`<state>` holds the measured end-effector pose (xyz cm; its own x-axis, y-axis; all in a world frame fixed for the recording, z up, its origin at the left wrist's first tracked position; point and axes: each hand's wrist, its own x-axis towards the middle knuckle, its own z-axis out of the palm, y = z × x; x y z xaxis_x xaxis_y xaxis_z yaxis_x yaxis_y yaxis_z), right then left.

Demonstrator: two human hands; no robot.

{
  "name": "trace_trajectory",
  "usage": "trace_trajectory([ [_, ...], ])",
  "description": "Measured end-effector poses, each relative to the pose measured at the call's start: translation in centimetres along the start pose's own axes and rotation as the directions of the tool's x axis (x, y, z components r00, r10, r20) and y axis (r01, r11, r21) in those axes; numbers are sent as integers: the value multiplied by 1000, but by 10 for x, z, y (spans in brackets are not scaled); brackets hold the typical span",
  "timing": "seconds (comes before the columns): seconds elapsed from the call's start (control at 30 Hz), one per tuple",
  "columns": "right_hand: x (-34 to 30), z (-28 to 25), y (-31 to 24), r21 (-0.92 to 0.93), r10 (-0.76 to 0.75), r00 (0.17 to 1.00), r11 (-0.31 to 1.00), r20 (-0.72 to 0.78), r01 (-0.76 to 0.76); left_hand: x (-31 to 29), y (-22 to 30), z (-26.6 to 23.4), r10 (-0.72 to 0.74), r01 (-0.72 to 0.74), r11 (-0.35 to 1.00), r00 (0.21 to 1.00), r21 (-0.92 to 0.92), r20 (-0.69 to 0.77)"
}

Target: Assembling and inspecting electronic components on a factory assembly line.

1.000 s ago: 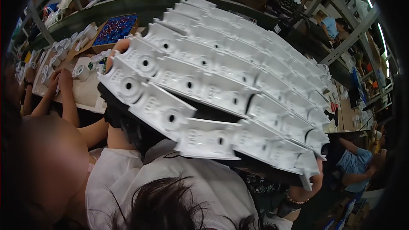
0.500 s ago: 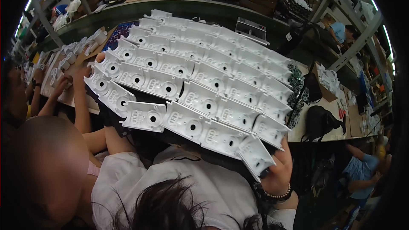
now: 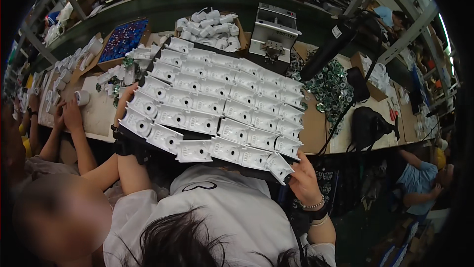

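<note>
Between my two hands is a dark flat tray (image 3: 247, 172), covered with rows of white plastic housings (image 3: 217, 89), each with a round black-looking hole. My left hand (image 3: 126, 100) is closed round the tray's left end, its fingers partly hidden by the housings. At the near right corner my right hand (image 3: 303, 178) grips the tray, thumb by the last housing. That housing (image 3: 280, 167) sits askew from its row, and the front row is uneven. The tray is held over the near edge of the workbench, close to my white shirt.
Beyond the tray stand a box of white fittings (image 3: 210, 30) and a grey bench machine (image 3: 273, 35). Green circuit boards (image 3: 328, 86) are heaped at the right, near a black bag (image 3: 370, 128). A blue parts tray (image 3: 123, 40) lies left. A co-worker's hands (image 3: 69, 114) are beside a white ring.
The tray of housings looks smaller and lower, its far edge drawn back from the bench. The box of fittings, the bench machine and more circuit boards have come into sight.
</note>
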<state>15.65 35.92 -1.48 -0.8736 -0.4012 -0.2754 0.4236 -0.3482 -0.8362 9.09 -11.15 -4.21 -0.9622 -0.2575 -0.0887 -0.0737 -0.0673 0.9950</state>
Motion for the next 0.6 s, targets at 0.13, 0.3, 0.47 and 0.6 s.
trace_trajectory([
  [0.13,-7,-31,9,70,-18,1000,997,5,17,-14,-1,-1,-125,131,987,990,95,-65],
  [0.3,-1,-59,5,-53,42,999,998,24,-41,-6,-7,21,-165,171,985,932,8,323],
  [0.47,6,-62,-7,-72,80,996,994,-37,-83,-10,-11,30,-484,477,874,848,88,215],
  [0.6,15,-84,-3,-109,73,995,991,-71,-81,-14,-9,47,-505,487,860,856,154,115],
])
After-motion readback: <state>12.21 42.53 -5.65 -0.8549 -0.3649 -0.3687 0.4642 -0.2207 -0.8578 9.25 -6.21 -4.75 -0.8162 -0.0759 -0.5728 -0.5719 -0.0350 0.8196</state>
